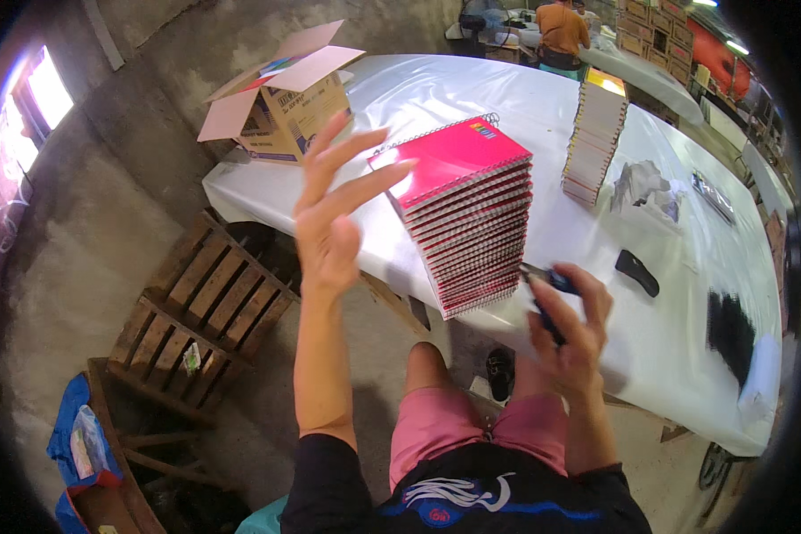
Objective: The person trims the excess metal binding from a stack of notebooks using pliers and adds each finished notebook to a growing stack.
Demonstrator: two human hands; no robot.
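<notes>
A tall stack of red spiral-bound notebooks (472,214) stands at the near edge of the white-covered table, wire coils showing along its sides. My left hand (329,209) is raised beside the stack's upper left, fingers spread and slightly blurred, with nothing in it. In my right hand (574,329) is a pair of pliers (556,283) with dark handles. Their metal tip reaches the lower right corner of the stack; whether it touches a coil I cannot tell.
An open cardboard box (298,116) stands at the far left of the table (676,294). Another notebook stack (594,133), crumpled plastic (645,189) and a black pouch-like item (638,272) lie to the right. A wooden slatted chair (209,311) is at left; a person (561,31) works far behind.
</notes>
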